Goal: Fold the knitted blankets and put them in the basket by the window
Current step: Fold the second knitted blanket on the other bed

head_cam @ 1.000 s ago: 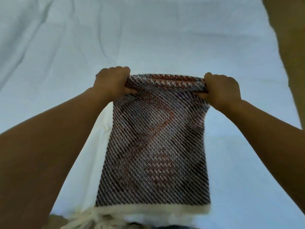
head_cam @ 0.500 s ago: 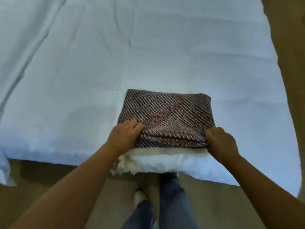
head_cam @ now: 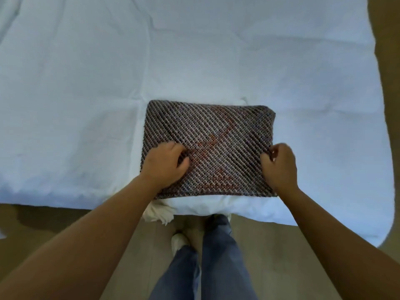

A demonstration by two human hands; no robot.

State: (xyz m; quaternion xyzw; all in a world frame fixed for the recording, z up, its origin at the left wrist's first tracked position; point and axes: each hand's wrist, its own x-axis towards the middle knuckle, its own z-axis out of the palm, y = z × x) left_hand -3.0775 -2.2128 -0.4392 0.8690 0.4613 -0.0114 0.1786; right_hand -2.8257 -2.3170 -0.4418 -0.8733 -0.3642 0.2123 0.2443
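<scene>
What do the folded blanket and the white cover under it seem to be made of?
Folded blanket: apparently knitted yarn, matte, with coarse diagonal ribs of dark and pale stitches. White cover: probably thin woven cloth, matte, smooth, with soft creases.

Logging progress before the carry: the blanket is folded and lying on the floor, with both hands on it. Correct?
The place is wrong. The folded blanket lies on the white bed, near its front edge, as the head view shows. The rest stands: the left hand and the right hand are both on it.
</scene>
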